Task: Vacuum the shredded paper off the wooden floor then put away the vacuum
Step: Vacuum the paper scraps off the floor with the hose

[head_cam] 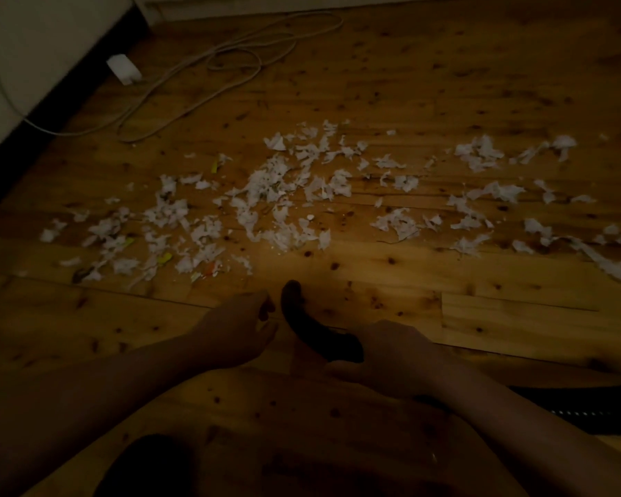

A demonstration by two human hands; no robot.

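Note:
White shredded paper [276, 195] lies scattered in a wide band across the wooden floor [445, 87], from the left side to the far right. A dark curved vacuum handle [302, 317] points toward the paper in the lower middle. My right hand [391, 353] grips the near end of this handle. My left hand [241, 324] hovers just left of the handle's tip, fingers loosely curled, holding nothing. A dark ribbed hose [588, 412] runs off to the right behind my right forearm. The scene is dim.
A white cable [201, 77] lies looped on the floor at the back left, with a white plug adapter [122, 68] beside a pale wall with a dark baseboard [51, 113]. A few yellow and orange scraps [165, 259] sit among the paper.

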